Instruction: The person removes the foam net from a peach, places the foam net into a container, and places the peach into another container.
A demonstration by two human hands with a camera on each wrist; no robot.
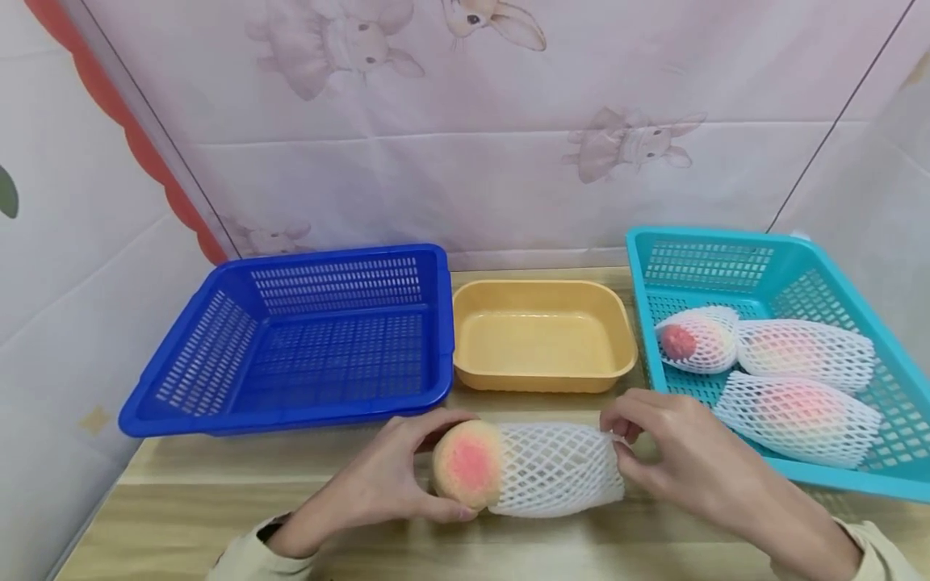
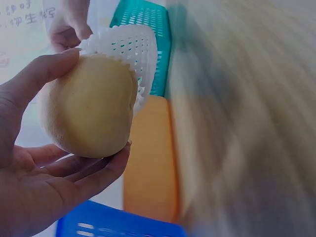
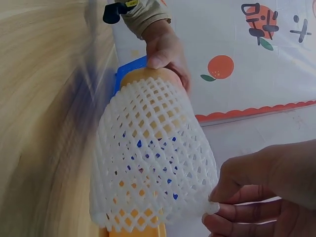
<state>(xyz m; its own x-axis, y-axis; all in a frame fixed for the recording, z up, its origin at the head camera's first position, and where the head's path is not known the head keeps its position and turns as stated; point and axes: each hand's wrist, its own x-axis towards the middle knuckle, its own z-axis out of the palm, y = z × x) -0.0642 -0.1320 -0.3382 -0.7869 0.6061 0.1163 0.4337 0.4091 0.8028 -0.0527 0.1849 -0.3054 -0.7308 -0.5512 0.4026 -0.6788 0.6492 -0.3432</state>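
A yellow peach with a pink blush [image 1: 468, 466] sits between the thumb and fingers of my left hand [image 1: 392, 468], partly inside one end of a white foam net sleeve [image 1: 555, 468]. My right hand [image 1: 676, 452] pinches the rim at the sleeve's other end, which hangs wide and hollow in the right wrist view. Seen from the left wrist, the bare rounded end of the peach [image 2: 91, 106] faces my left palm, and the net [image 2: 143, 54] starts just beyond it. Both hands work low over the wooden table, in front of the containers.
A blue basket [image 1: 341, 411] stands at the left and a yellow tub [image 1: 545, 381] in the middle. The turquoise basket [image 1: 643, 323] on the right holds several net-wrapped fruits [image 1: 806, 411]. Behind them rises a pink rabbit-print wall covering [image 1: 472, 194].
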